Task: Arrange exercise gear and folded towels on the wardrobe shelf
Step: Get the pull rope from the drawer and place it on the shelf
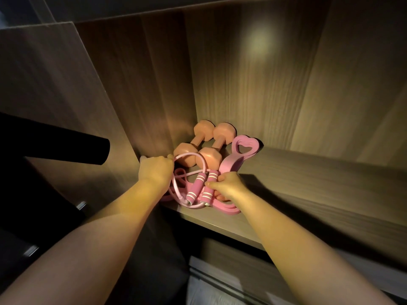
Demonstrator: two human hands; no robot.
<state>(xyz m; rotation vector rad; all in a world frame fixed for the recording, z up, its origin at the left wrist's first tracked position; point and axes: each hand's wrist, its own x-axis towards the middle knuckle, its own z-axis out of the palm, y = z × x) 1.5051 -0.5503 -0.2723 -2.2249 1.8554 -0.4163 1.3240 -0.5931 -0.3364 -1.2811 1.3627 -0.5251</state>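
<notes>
Fingers [222,177] of right hand [231,186], perhaps left hand [155,170], hold jump rope [195,186].

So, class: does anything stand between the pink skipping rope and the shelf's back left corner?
Yes. Two peach hex-ended dumbbells lie side by side in that corner of the wooden shelf, directly behind the pink skipping rope.

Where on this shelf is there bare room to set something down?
Bare: the shelf right of the pink band, between the back panel and front edge. Crowded: the left corner, with dumbbells, jump rope, left hand and right hand.
</notes>
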